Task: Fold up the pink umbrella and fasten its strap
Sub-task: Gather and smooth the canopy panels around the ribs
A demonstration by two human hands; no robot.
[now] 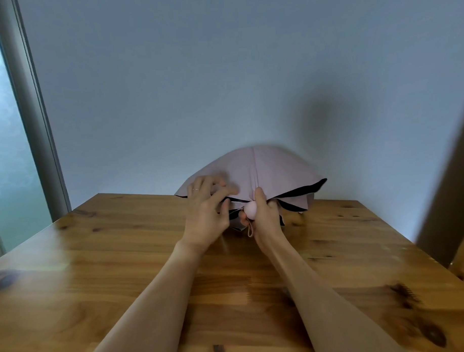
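While the pink umbrella (pixel 273 171) stands half-collapsed at the far edge of the wooden table (pixel 102 272), both hands work at it.

Right hand (pixel 263 214) curls round the rounded handle (pixel 250 210); left hand (pixel 206 211), fingers loosely spread, seems to touch the canopy, though it is blurred.

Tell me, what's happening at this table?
A person is folding up a pink umbrella over a wooden table. The right hand grips the round handle, with a small loop hanging below it. The left hand lies on the canopy's edge, fingers loosely spread, gathering the fabric. The canopy is partly collapsed but still billowed out, its black lining showing, and it is not yet wrapped with a strap.
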